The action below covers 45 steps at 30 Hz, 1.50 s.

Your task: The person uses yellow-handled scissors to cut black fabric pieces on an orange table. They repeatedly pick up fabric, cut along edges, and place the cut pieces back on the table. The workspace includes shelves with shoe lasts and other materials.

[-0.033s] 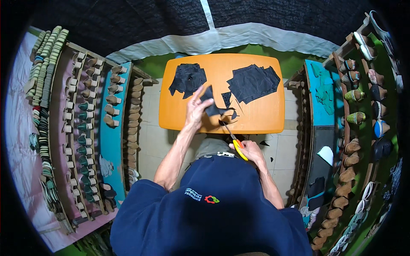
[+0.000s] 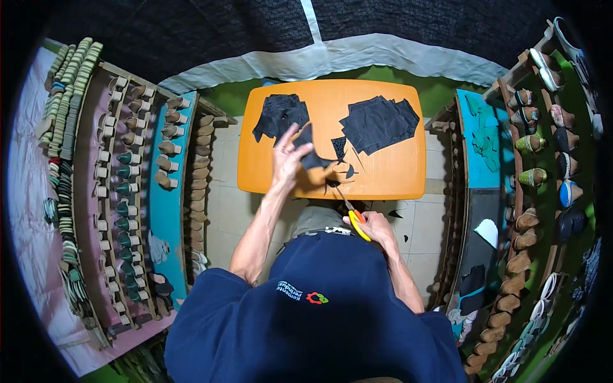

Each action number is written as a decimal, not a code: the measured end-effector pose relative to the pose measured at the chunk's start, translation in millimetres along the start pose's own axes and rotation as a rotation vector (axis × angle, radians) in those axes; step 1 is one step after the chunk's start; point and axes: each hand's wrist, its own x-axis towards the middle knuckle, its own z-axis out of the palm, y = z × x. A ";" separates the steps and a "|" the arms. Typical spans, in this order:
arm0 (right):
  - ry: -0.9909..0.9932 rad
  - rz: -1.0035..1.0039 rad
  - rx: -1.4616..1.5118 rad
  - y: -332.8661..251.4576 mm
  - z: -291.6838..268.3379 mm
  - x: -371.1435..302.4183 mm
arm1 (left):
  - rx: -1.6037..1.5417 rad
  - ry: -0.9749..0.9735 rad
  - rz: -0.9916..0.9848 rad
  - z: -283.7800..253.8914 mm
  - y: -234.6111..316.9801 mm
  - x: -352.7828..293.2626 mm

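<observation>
Left hand (image 2: 289, 161) just above frame centre, fingers spread, can't tell if they pinch the black piece (image 2: 314, 157) by the thumb, over orange bench (image 2: 329, 96); right hand (image 2: 378, 230) clamped on yellow-handled scissors (image 2: 359, 226) below centre; I'd hold piece taut, fingertips clear

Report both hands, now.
Left hand: holding a black cut-out piece.
Right hand: closed on yellow-and-orange-handled scissors.
</observation>
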 end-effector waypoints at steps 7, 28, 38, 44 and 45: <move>0.102 0.016 -0.070 17.4 6.0 2.0 | 0.632 0.103 0.218 -44.8 53.8 32.7; 0.312 0.157 -0.188 38.1 -0.2 -1.2 | 1.422 -0.106 0.251 -86.6 -157.1 -4.0; 0.384 0.199 -0.066 4.1 27.4 6.6 | 1.466 -0.191 0.192 -78.9 -156.3 -23.8; 0.420 0.218 -0.010 -13.6 42.1 17.1 | 1.305 -0.192 0.475 -107.1 -142.8 2.5; 0.441 0.219 -0.001 -12.3 46.3 18.5 | 1.260 -0.235 0.454 -113.8 -142.7 9.0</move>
